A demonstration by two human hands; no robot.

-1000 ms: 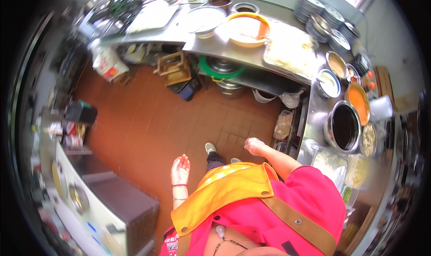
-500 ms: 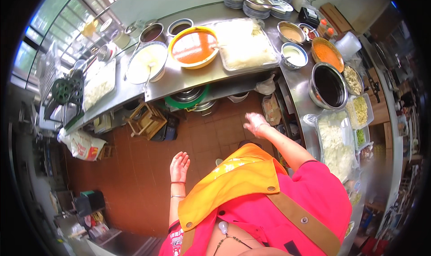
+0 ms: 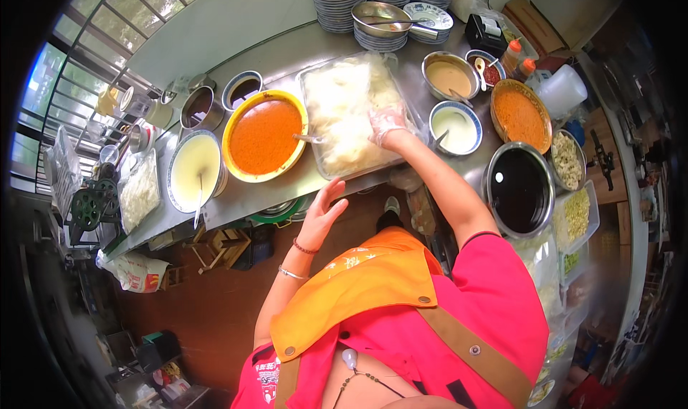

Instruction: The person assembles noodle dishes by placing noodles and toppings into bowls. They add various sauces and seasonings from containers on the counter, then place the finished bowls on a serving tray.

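My right hand [image 3: 388,124], in a clear plastic glove, reaches over a large clear tray [image 3: 393,167] and touches the pale, soft-looking food [image 3: 342,115] heaped in it, perhaps noodles. Its fingers look apart, though their tips are partly lost against the food. Bare and open, my left hand [image 3: 322,212] hovers by the counter's front edge, below the tray, holding nothing. Left of the tray stands a yellow-rimmed basin [image 3: 264,136] of orange-red sauce with a spoon handle over its rim. On the right sits a blue-rimmed bowl [image 3: 456,128] of white paste with a spoon.
Farther left is a bowl of pale yellow liquid [image 3: 193,171] with a ladle. A steel pot of dark liquid [image 3: 519,189] stands on the right-hand counter, near an orange sauce bowl [image 3: 521,113]. Stacked plates [image 3: 337,7] line the back. A wooden stool [image 3: 218,248] stands under the counter.
I have come closer to the counter. My right hand has gone from above the floor into the tray of pale food; my left hand has risen toward the counter edge.
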